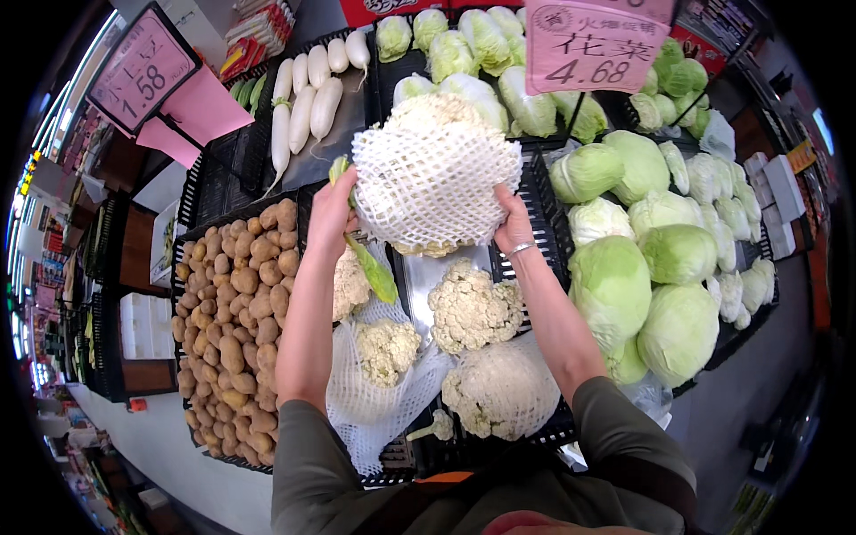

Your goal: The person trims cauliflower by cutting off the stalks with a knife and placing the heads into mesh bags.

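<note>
A large cauliflower (437, 116) is held up between my hands, a white foam net (437, 183) wrapped around its middle. My left hand (332, 207) grips its left side, where a green leaf (374, 273) hangs down by the wrist. On the right side, my right hand (512, 218) is closed on the net's edge. Below lie another bare cauliflower (474, 306), a smaller one (386, 350) on a loose foam net (366, 406), and a netted cauliflower (502, 386) nearest me. My forearm partly hides one more cauliflower (349, 285).
Potatoes (236, 303) fill the crate on the left. White radishes (308, 107) lie beyond them, with napa cabbages (481, 40) at the back. Round green cabbages (678, 334) are piled on the right. Pink price signs (588, 45) stand on posts above the crates.
</note>
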{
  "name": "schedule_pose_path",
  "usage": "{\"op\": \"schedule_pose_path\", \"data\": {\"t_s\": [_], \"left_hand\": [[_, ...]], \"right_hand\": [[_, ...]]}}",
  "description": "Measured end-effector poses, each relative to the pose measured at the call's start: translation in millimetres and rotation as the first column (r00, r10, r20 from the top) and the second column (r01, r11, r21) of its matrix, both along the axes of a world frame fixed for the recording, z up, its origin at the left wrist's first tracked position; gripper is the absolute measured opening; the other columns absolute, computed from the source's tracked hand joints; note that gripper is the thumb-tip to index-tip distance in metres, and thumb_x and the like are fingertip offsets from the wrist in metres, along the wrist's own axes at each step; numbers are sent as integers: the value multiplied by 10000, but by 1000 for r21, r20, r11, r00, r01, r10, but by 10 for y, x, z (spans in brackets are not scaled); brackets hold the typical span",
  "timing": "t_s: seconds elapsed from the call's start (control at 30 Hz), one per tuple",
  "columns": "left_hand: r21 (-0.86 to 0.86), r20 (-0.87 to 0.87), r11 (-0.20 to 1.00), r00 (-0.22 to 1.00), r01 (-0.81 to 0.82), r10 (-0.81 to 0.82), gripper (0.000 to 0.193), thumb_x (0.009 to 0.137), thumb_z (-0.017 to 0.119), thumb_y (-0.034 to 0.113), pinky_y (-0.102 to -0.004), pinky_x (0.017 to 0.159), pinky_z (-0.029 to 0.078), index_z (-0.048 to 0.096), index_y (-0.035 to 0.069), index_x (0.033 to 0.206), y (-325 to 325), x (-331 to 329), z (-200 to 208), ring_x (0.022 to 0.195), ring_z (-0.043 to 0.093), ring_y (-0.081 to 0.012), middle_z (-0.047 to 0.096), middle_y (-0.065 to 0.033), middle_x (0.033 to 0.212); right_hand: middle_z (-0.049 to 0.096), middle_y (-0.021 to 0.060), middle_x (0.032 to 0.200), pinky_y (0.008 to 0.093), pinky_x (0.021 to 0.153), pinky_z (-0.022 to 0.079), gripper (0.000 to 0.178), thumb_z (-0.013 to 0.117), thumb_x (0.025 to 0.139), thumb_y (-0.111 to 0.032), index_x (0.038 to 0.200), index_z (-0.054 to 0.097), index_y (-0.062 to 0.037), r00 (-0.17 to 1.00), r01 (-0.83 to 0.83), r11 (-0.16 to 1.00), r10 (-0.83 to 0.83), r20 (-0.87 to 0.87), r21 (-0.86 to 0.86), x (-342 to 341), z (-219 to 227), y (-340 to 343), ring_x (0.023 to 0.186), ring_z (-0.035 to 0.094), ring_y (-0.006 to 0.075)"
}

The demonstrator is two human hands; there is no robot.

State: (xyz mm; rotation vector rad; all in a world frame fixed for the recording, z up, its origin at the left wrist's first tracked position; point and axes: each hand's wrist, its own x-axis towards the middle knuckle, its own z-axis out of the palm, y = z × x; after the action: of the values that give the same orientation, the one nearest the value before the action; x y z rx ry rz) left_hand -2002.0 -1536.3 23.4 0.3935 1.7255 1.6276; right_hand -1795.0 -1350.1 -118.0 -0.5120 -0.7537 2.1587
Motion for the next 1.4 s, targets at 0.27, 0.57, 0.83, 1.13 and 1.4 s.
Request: {"op": "schedule_pose_path", "data": {"t_s": [0.27, 0.57, 0.83, 1.13, 1.4], "left_hand": [[271, -954, 914, 209, 302, 214, 440, 737, 759, 141, -269, 691, 545, 659, 11, 1145, -1053, 2247, 1075, 874, 696, -215, 646, -197, 1144], [268, -942, 601, 335, 753, 0, 477, 655, 676, 53, -236, 549, 482, 665, 5, 1130, -2114, 4173, 238, 657, 621, -161, 616, -139, 1232], [28, -828, -31, 6, 999, -560, 547, 678, 748, 61, -303, 792, 545, 615, 58, 1209, -2921, 5313, 226, 978, 658, -243, 601, -99, 1240], [242, -597, -454, -237, 858, -767, 242, 762, 692, 5, -287, 745, 530, 688, 23, 1004, -3710, 7073, 218, 872, 663, -194, 693, -78, 953], [229, 193, -69, -115, 971, -974, 226, 937, 609, 220, -182, 390, 216, 646, 0, 976, -4365, 8978, 112, 436, 320, 8, 550, 25, 703]], "right_hand": [[458, 127, 1392, 468, 1069, 362, 787, 451, 903, -628, 1442, 308, -73, 921, 68, 995, -90, -379, -71, 936, 1305, -816, 1258, 453, 323], [466, 124, 1372, 465, 1064, 363, 761, 448, 907, -621, 1422, 323, -74, 808, 414, 847, -511, -293, -335, 3461, 329, -2414, 1250, 456, 318], [474, 122, 1354, 463, 1061, 365, 738, 445, 911, -615, 1404, 336, -75, 453, 769, 474, -877, -158, -428, 5670, -60, -4530, 1243, 458, 314], [482, 119, 1334, 460, 1056, 367, 714, 443, 916, -608, 1383, 352, -76, 54, 904, 137, -976, -211, -405, 7651, -269, -6881, 1235, 461, 309], [490, 117, 1317, 458, 1052, 368, 692, 440, 920, -602, 1365, 365, -77, -129, 922, -20, -957, -259, -386, 9264, -153, -8397, 1228, 464, 304]]}}
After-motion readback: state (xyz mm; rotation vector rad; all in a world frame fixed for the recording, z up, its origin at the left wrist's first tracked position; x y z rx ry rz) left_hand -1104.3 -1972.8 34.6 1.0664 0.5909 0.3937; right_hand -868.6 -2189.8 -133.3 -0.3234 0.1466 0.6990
